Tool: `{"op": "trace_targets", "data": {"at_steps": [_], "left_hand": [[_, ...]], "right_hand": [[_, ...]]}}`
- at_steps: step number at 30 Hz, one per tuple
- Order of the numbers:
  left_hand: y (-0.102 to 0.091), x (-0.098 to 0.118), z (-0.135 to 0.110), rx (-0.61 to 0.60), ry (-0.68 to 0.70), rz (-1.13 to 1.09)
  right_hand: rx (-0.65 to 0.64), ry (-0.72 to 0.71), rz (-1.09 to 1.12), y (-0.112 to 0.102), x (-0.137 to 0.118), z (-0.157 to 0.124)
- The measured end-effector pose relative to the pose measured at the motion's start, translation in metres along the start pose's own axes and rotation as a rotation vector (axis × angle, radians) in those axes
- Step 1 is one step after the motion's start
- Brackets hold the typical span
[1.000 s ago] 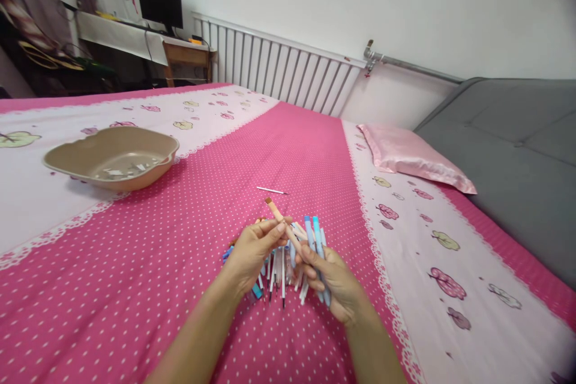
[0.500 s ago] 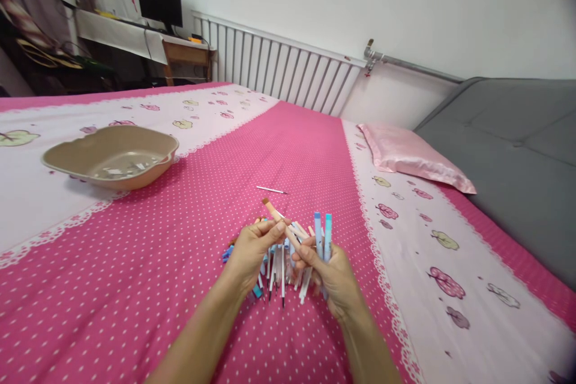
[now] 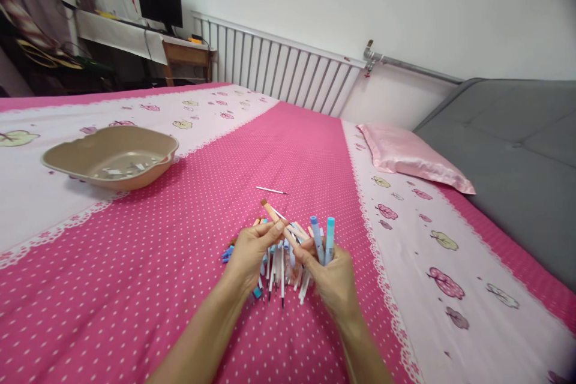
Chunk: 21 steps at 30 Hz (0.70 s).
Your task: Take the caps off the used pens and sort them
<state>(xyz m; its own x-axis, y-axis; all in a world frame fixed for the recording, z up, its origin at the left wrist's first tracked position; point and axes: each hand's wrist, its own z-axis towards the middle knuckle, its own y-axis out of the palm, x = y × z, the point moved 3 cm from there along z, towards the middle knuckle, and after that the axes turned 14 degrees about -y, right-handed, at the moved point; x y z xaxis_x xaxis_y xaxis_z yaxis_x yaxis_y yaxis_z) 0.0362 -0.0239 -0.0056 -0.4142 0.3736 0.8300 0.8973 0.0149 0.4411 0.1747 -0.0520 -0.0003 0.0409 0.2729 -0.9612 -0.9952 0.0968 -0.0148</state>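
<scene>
Between my two hands is a peach pen barrel with a brown end (image 3: pixel 272 211), tilted up to the left. My left hand (image 3: pixel 248 252) pinches it near its middle. The fingers of my right hand (image 3: pixel 330 276) close on its lower end. That hand also grips two upright pens, one with a periwinkle end (image 3: pixel 316 237) and one with a turquoise end (image 3: pixel 330 235). Beneath both hands lies a heap of pen parts (image 3: pixel 278 267), with white refills, dark tips and blue caps showing. My hands hide part of the heap.
A lone white refill (image 3: pixel 270 189) lies beyond the heap on the pink dotted bedspread (image 3: pixel 216 192). To the left stands a beige basin (image 3: pixel 112 153) with small pale pieces inside. A pink pillow (image 3: pixel 414 159) rests against the grey headboard (image 3: pixel 508 132) at right.
The two upright pens in my right hand have spread apart at their tops. My right hand has shifted slightly, and both hands remain on the peach pen.
</scene>
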Motion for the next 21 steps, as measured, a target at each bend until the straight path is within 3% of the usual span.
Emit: {"op": "trace_targets", "data": {"at_steps": [8,17,21], "left_hand": [[0.002,0.003,0.000,-0.008,-0.014,-0.034],[-0.002,0.006,0.004,-0.090,0.008,-0.140],[-0.001,0.006,0.003,-0.101,0.013,-0.160]], "right_hand": [[0.100,-0.149,-0.305,-0.001,-0.006,-0.002],[0.040,0.239,0.217,0.006,0.004,-0.001],[0.089,0.292,0.294,0.005,0.005,0.001]]}}
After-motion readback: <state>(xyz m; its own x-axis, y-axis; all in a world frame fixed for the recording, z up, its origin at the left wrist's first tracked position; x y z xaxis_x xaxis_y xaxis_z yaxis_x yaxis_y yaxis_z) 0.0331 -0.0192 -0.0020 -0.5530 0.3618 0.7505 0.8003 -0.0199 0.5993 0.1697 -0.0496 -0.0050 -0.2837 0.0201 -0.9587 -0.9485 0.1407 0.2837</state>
